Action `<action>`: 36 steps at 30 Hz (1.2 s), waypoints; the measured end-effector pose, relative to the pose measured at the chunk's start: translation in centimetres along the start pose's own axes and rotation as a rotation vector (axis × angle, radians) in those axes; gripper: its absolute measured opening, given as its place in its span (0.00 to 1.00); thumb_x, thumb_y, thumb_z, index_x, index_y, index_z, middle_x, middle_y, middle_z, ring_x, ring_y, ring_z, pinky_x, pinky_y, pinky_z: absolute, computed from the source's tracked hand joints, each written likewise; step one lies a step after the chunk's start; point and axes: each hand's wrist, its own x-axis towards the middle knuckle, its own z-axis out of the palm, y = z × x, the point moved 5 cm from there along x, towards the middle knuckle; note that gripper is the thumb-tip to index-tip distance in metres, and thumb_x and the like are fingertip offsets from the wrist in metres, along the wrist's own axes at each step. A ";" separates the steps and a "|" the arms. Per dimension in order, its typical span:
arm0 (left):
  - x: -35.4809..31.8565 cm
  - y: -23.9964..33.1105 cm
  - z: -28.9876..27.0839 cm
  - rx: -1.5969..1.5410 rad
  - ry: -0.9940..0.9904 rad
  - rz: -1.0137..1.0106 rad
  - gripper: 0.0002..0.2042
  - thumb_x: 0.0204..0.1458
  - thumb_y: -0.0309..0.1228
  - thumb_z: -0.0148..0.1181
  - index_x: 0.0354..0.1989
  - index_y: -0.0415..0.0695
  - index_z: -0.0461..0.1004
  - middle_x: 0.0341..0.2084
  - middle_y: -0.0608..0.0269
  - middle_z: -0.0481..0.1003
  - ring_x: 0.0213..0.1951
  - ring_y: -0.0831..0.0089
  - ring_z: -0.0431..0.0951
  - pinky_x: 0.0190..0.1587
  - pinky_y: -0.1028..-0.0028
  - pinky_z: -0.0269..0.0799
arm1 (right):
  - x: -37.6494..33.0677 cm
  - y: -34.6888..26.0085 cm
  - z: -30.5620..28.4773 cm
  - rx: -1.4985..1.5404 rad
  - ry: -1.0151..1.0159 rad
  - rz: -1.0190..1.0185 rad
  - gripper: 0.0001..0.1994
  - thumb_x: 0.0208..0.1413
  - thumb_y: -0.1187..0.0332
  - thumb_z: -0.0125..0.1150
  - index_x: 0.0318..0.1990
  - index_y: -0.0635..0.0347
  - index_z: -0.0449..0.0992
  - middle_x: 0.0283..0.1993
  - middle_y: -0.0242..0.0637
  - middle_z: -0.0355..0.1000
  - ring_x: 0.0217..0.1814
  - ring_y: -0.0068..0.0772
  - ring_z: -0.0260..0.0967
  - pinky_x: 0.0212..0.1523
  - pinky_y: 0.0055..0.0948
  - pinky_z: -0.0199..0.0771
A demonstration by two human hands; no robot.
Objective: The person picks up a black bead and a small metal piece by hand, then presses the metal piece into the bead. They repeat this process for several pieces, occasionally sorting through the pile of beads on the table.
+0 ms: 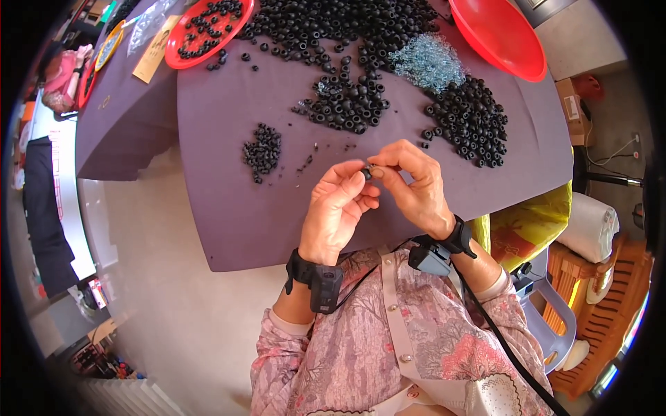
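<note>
Over a purple tabletop's (pixel 229 229) near side, the left hand (pixel 334 201) and right hand (pixel 414 182) pinch a small black part (pixel 367 172), fingers nearly closed; a steady left hold and light right touch should serve best. Bluish pieces (pixel 427 62) lie toward the tabletop's far side.

Item under check: one small black part (pixel 367 173), dark all over, its visible outline rounded. Condition: a pale spot shows at its upper side; finer detail is too small to read, and fingertips cover much of the surface. Pose: held at the meeting point of the left hand (pixel 333 211) and right hand (pixel 416 191), thumb and finger of each closing on it; exact tilt cannot be determined. Location: above the near part of the purple-grey tabletop (pixel 236 215).
</note>
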 end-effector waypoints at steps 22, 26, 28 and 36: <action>0.7 0.7 -1.5 -0.148 0.047 0.032 0.07 0.55 0.31 0.55 0.41 0.48 0.73 0.38 0.68 0.75 0.39 0.77 0.73 0.46 0.69 0.67 | 1.2 -2.6 2.4 -0.632 -0.084 -0.460 0.18 0.37 0.76 0.60 0.42 0.59 0.75 0.39 0.36 0.68 0.33 0.35 0.67 0.32 0.31 0.68; 0.7 2.0 -2.8 -0.220 -0.005 0.064 0.08 0.56 0.32 0.54 0.42 0.47 0.73 0.37 0.67 0.75 0.39 0.77 0.73 0.45 0.71 0.67 | 1.5 -2.9 5.2 -0.662 -0.181 -0.507 0.21 0.39 0.72 0.59 0.47 0.64 0.72 0.44 0.39 0.67 0.41 0.40 0.65 0.40 0.35 0.68; 0.7 2.7 -3.8 -0.252 0.041 0.102 0.08 0.56 0.31 0.54 0.43 0.47 0.72 0.36 0.66 0.74 0.37 0.76 0.72 0.44 0.72 0.68 | 2.2 -2.7 6.1 -0.528 -0.238 -0.463 0.20 0.40 0.75 0.61 0.46 0.65 0.72 0.44 0.41 0.66 0.43 0.43 0.64 0.42 0.37 0.68; -1.2 3.5 -4.1 -0.269 0.103 0.093 0.09 0.55 0.29 0.55 0.44 0.48 0.70 0.36 0.65 0.73 0.35 0.74 0.71 0.41 0.70 0.69 | 9.6 -0.6 7.5 -0.602 -0.135 -0.449 0.09 0.42 0.77 0.60 0.34 0.60 0.75 0.34 0.36 0.68 0.36 0.40 0.62 0.37 0.35 0.63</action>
